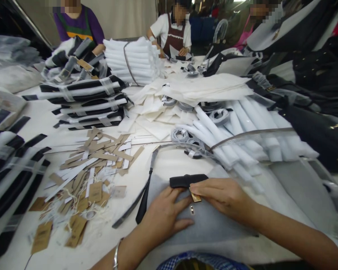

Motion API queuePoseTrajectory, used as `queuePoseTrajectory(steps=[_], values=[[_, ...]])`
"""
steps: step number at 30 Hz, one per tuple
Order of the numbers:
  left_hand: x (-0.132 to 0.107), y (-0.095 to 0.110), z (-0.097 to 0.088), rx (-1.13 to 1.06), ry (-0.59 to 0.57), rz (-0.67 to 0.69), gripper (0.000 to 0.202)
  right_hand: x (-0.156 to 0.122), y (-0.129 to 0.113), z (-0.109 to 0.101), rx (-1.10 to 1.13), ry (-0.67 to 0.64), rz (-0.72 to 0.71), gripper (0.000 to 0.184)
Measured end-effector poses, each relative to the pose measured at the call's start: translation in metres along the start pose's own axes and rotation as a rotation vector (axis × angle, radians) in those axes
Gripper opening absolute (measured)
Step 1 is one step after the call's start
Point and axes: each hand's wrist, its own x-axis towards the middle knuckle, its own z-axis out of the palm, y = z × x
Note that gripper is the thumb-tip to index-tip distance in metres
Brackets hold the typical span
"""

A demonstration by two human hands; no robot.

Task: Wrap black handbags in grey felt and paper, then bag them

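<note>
A handbag (214, 221) lies before me under a translucent grey-white cover sheet, its wrapped handle (169, 145) arching away at the top. My left hand (166, 210) rests on the sheet with fingers apart, the fingertips at the lower edge of the black flap (183, 181). At the flap's right end, my right hand (222, 195) is closed, thumb and fingers pinching a gold metal clasp (196, 195). Just below sits a small metal turn-lock (192, 209) on the bag's front. A black strap (142, 200) hangs along the bag's left side.
Cardboard tags (95, 192) and paper strips (94, 153) are scattered to the left. Wrapped black straps (87, 97) are stacked behind them. White foam rolls (242, 131) and coiled straps (180, 135) lie beyond the bag. Several co-workers (174, 33) are at the far side.
</note>
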Motion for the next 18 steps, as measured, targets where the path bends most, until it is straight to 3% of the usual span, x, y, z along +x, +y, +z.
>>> queuePoseTrajectory(steps=[6, 13, 16, 18], values=[[-0.004, 0.003, 0.002, 0.015, 0.091, 0.047, 0.055, -0.047, -0.014, 0.029, -0.081, -0.024, 0.005, 0.031], [-0.018, 0.004, 0.014, 0.194, 0.342, 0.201, 0.036, -0.06, -0.002, 0.049, 0.003, -0.022, -0.031, 0.027], [-0.026, 0.008, 0.015, 0.328, 0.437, 0.34, 0.02, -0.061, -0.002, 0.054, 0.006, -0.01, -0.028, 0.025], [-0.026, 0.006, 0.016, 0.377, 0.381, 0.54, 0.036, -0.061, -0.001, 0.057, -0.064, -0.034, -0.044, 0.021]])
